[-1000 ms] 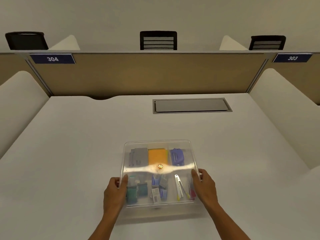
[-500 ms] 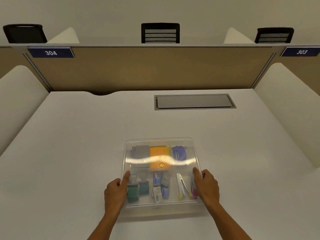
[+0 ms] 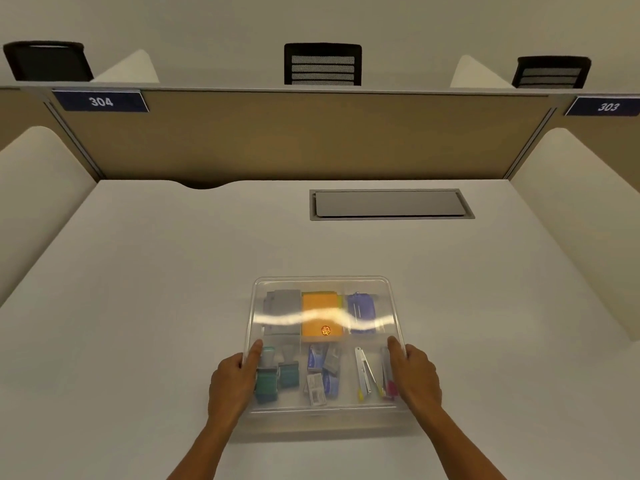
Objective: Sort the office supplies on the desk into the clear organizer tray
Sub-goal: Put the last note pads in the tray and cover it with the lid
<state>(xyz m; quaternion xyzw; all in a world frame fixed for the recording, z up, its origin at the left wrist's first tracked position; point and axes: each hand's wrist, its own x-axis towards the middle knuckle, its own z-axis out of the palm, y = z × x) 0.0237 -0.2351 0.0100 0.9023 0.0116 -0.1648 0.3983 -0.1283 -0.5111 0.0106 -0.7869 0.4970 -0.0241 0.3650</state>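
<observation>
Tray (image 3: 322, 284), lidded and filled with supplies, sat on the worktop (image 3: 138, 306) near its front edge. Left hand (image 3: 231, 382) gripped the tray's left side, right hand (image 3: 417, 377) its right. Hatch (image 3: 389, 203) lay beyond the tray.

**Both hands gripping at either side**

Both bare forearms are reaching forward from the bottom edge of the view, angling inward toward each other. The left hand (image 3: 231, 382) is curling round the left edge of the clear organizer tray (image 3: 322, 280), thumb lying on top and pointing forward. The right hand (image 3: 417, 377) is mirroring it on the right edge, thumb on top, fingers wrapping down the outer side. Both wrists are staying straight, backs of the hands facing up.
</observation>
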